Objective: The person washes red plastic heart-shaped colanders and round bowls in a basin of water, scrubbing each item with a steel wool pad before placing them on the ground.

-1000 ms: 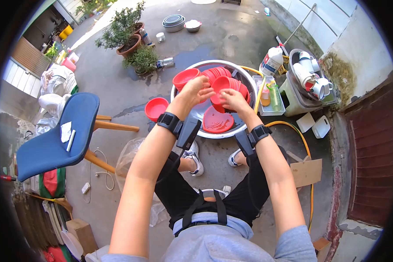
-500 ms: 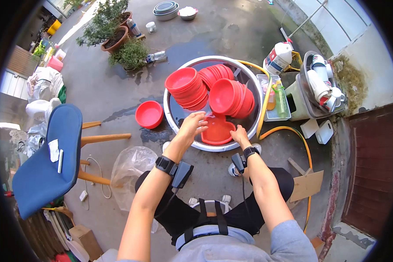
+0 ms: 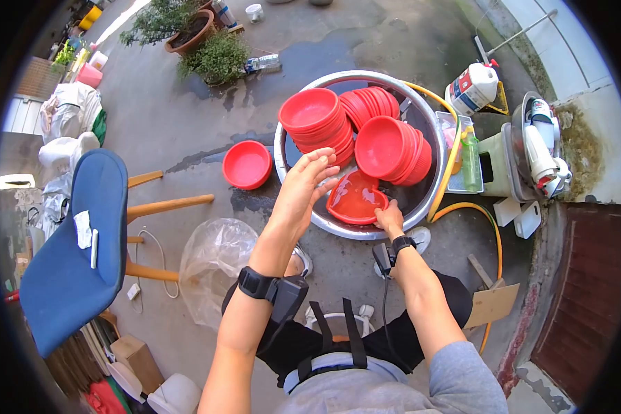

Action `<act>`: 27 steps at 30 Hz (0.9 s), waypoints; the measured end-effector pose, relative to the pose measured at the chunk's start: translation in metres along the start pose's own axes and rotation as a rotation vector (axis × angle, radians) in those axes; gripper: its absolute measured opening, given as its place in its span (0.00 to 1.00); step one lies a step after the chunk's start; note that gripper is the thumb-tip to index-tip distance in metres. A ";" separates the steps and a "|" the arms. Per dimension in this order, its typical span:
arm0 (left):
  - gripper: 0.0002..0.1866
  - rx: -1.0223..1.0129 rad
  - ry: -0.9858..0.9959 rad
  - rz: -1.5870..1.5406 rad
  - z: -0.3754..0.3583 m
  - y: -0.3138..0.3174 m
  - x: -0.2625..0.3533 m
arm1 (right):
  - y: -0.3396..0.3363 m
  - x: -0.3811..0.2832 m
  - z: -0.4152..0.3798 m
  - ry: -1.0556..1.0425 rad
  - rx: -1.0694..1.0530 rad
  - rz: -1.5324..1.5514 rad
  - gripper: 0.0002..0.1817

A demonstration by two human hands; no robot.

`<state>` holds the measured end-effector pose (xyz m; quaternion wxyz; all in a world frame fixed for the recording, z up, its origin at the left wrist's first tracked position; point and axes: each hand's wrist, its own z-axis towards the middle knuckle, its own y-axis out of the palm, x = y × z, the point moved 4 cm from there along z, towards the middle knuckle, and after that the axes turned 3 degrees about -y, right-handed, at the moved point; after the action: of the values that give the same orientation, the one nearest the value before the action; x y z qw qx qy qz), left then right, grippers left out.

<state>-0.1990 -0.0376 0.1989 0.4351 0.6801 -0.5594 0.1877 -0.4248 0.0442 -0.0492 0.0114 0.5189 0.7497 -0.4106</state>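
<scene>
A wide metal basin (image 3: 280, 162) stands on the ground in front of me, with water in its bottom. In its near part, a red bowl (image 3: 355, 200) with a shiny wet inside is tilted, and my right hand (image 3: 389, 218) grips its right rim. My left hand (image 3: 306, 185) hovers over the basin's left edge, fingers stretched out and holding nothing. Beyond the hands, stacked red bowls lean in the basin: a left stack (image 3: 312, 114), a right stack (image 3: 386, 148) and a back stack (image 3: 371, 103).
One red bowl (image 3: 247, 165) sits on the ground left of the basin. A yellow hose (image 3: 455, 148) runs along the right side, near a tray (image 3: 455, 181) with bottles. At left are a blue chair (image 3: 83, 241) and a clear plastic bag (image 3: 217, 265). Potted plants (image 3: 190, 34) stand farther back.
My left hand has come up, nearer the camera. The red bowl under my right hand is now tilted differently, its glossy inside more in view. The whole scene has shifted slightly with my head.
</scene>
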 end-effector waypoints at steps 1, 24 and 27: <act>0.19 -0.004 0.004 0.009 0.001 0.001 0.000 | 0.010 0.004 0.004 0.000 0.001 -0.003 0.28; 0.25 0.072 -0.182 -0.079 0.043 -0.012 -0.060 | -0.072 -0.168 -0.126 -0.854 0.242 -0.096 0.22; 0.24 -0.050 -0.184 -0.117 0.038 0.004 -0.048 | -0.097 -0.184 -0.153 -1.007 0.387 -0.195 0.23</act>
<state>-0.2257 -0.0395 0.1435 0.4089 0.7150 -0.5607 0.0844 -0.3536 -0.0136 0.1925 0.2350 0.1792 0.6069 -0.7378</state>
